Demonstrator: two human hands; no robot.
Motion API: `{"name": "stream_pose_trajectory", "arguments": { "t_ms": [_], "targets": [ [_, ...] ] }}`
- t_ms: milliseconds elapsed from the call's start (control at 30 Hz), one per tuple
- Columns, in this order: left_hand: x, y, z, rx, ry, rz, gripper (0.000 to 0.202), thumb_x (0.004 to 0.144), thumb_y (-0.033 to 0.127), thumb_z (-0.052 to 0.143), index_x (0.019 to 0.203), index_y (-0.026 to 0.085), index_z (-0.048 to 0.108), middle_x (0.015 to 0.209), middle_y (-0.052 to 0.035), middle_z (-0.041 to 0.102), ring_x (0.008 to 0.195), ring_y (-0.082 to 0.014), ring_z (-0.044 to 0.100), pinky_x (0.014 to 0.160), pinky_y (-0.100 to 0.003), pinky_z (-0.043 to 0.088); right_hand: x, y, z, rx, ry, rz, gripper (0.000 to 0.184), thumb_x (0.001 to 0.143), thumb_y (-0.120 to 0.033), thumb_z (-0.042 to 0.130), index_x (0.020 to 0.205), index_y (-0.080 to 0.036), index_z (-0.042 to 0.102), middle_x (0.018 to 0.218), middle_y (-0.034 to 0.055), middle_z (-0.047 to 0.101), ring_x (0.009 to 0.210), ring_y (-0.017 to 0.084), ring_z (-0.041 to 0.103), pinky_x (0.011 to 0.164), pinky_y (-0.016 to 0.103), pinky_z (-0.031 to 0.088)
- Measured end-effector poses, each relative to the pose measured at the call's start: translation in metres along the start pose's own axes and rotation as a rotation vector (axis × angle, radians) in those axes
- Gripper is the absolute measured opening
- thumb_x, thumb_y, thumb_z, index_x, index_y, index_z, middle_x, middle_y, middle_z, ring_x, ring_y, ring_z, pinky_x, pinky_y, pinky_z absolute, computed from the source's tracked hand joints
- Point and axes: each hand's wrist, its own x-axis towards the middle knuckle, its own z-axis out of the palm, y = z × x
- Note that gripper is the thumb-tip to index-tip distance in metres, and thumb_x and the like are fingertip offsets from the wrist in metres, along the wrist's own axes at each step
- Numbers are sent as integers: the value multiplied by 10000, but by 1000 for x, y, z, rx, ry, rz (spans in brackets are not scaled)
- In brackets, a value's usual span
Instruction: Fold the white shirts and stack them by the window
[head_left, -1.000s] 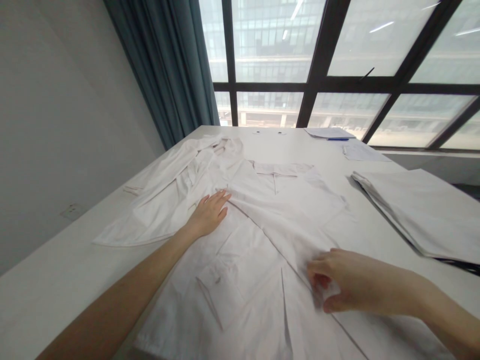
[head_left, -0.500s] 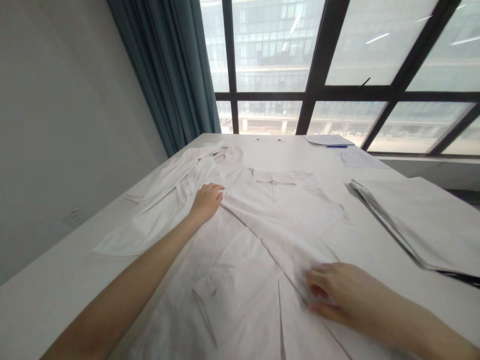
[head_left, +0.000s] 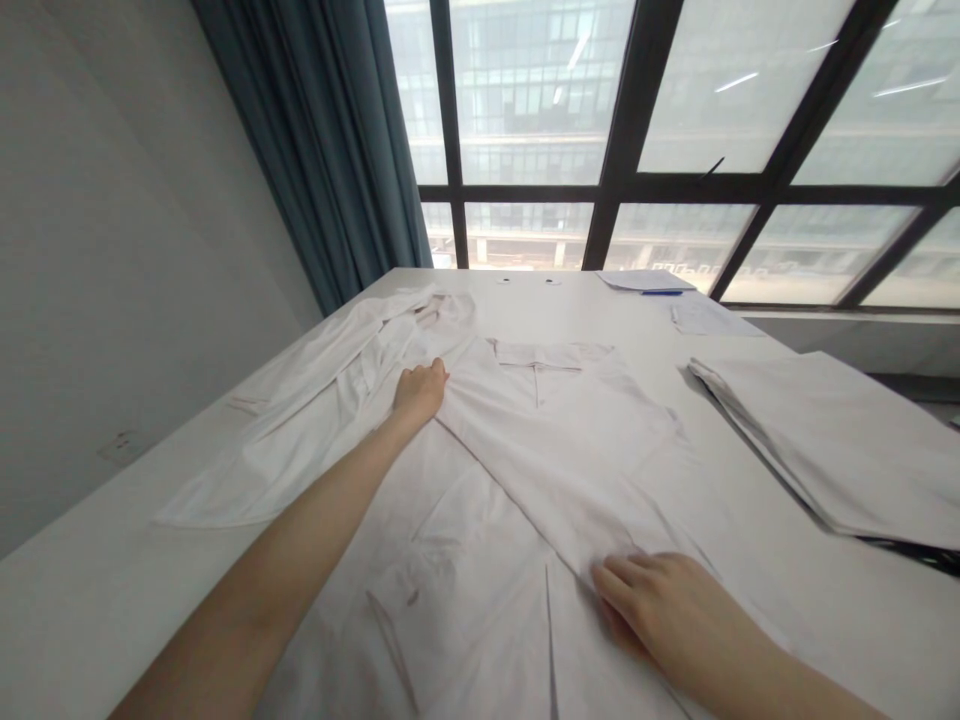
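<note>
A white collared shirt [head_left: 525,450] lies spread on the white table, its collar at the far end and a long folded edge running diagonally across it. My left hand [head_left: 421,390] is closed on the fabric at the far left end of that edge, near the shoulder. Lower down, my right hand [head_left: 660,605] has its fingers curled over the same edge, with the thumb hidden beneath. Left of the shirt, a second white garment [head_left: 300,430] lies loosely rumpled and touches it.
A folded stack of white cloth [head_left: 832,440] lies at the right. Farther back are papers [head_left: 645,280] and a blue pen [head_left: 662,293]. The table [head_left: 75,590] runs along a grey wall at left, with a blue curtain [head_left: 322,140] and windows behind.
My right hand was blurred with its fingers apart near the edge; now it has closed on the fabric. The left hand's fingers have tightened in place. The view has shifted slightly.
</note>
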Motion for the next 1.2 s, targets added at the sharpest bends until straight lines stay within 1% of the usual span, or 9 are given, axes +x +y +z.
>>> {"name": "stream_pose_trajectory", "arguments": {
  "t_ms": [100,200,300,433,600,767,933,1067,1200],
  "targets": [
    [3,-1,2,4,-9,6,358,1012,298,306,1158,120,580,967,-189,711,960,-313,661,865,-432,420,4,-10,-18,209,-129,-25,166,841,-90,507,736,-218,499,693,-38,657,572,137,639,534,276,379],
    [4,1,1,-3,7,31,346,989,239,314,1166,116,584,1012,-209,693,1013,-334,633,878,-458,416,7,-11,-30,342,-186,8,205,947,-218,493,742,-217,499,739,-27,663,618,129,646,559,250,399],
    [4,9,-4,-19,49,80,349,965,184,320,1184,121,584,1160,-218,632,1132,-344,559,919,-469,406,4,10,-26,242,-144,197,236,979,-261,428,762,-216,509,753,6,656,639,153,645,576,266,404],
    [9,24,-7,-73,32,207,340,957,191,373,1217,143,586,1257,-161,585,1192,-298,520,985,-417,401,-12,48,-9,108,-26,453,108,932,-266,443,897,-212,530,868,63,669,754,221,657,643,322,432],
    [27,43,6,-141,-56,295,426,966,174,378,1376,214,485,1419,-101,504,1301,-234,463,1059,-385,376,-30,58,1,443,-76,660,267,946,-423,406,1093,-221,499,806,31,655,649,190,616,612,313,434],
    [53,48,22,-168,-74,257,470,991,179,314,1431,283,443,1513,-124,402,1388,-299,373,1068,-491,353,-36,48,-4,748,-146,662,407,902,-450,483,1254,-246,497,752,-3,635,646,171,592,624,284,449],
    [72,46,32,-209,-17,217,437,981,145,285,1310,267,546,1447,-116,449,1348,-276,403,1039,-445,388,-44,49,-7,816,-110,708,574,827,-523,562,1350,-289,521,926,47,698,851,233,659,769,323,516],
    [84,41,39,-245,30,165,379,994,173,280,1254,224,551,1337,-125,498,1268,-258,453,1026,-403,395,-49,48,-6,854,-136,665,505,877,-577,503,1322,-351,580,1225,71,664,1067,265,630,911,376,504],
    [94,31,44,-291,35,143,386,1002,176,239,1281,153,505,1290,-168,488,1204,-267,477,1019,-399,388,-51,45,-11,906,-195,640,389,887,-564,515,1186,-378,681,1303,41,633,1128,260,600,932,352,501]
  ]
}}
